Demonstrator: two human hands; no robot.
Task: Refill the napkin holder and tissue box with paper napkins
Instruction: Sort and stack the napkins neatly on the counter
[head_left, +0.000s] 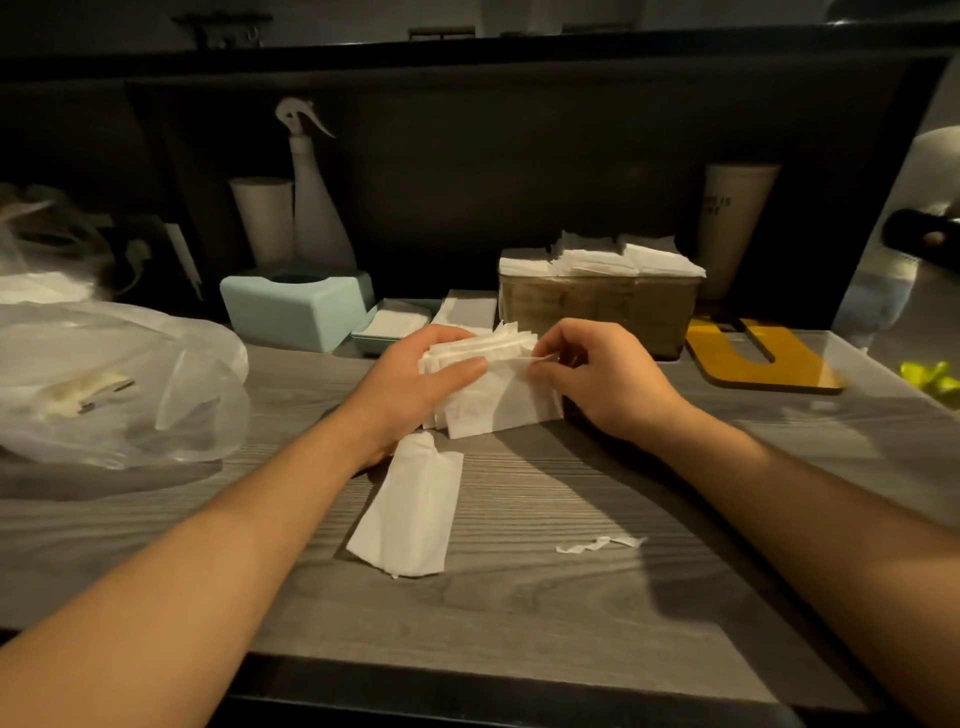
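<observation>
Grey wood-grain matt tabletop (519, 597); white soft paper napkin stack (493, 384); clear glossy crinkled plastic bag (104, 384), left; pale-blue smooth matt plastic tissue box (291, 312); yellow glossy flat sign (753, 358), right.

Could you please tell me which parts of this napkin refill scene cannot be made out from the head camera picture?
- Inside of the tissue box: its dark top opening shows no contents.
- Fill of the napkin holder: napkins on top cover it.
- Middle of the napkin stack: the left hand and right hand cover it.
- Cup lettering: too small and dim.
- Plastic bag contents: blurred, cut by the left edge.
</observation>
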